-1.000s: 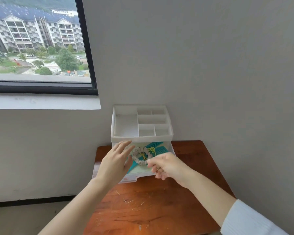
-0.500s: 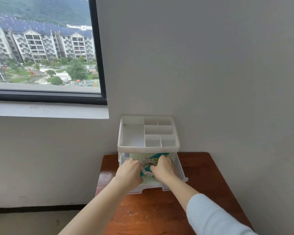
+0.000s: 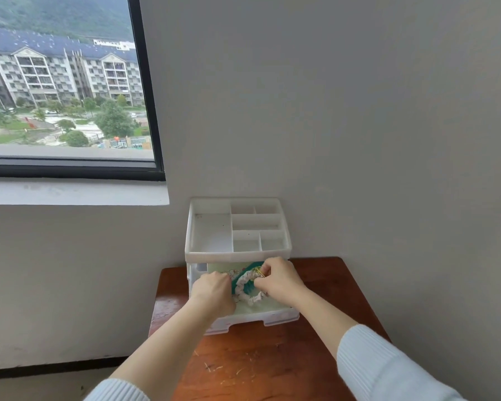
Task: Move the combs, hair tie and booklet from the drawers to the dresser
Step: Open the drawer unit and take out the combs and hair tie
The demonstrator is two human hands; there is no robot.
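Observation:
A white drawer unit (image 3: 237, 251) stands at the back of the brown wooden dresser (image 3: 272, 369). Its lower drawer (image 3: 252, 321) is pulled out. Inside lie a pale green booklet (image 3: 272, 305), a teal comb (image 3: 239, 278) and a white ruffled hair tie (image 3: 243, 288) with a yellow band at its top. Both hands are inside the drawer. My left hand (image 3: 214, 290) is curled at the comb's left end. My right hand (image 3: 279, 280) pinches the top of the hair tie. Whatever lies under the hands is hidden.
The unit's top is an open tray with several compartments (image 3: 256, 224). A grey wall stands right behind and to the right. A window sill (image 3: 75, 192) juts out at the upper left. The dresser's left edge (image 3: 156, 302) drops to the floor.
Both hands have gone from hovering over the open drawer down into it and closed on the things inside. The camera has moved closer.

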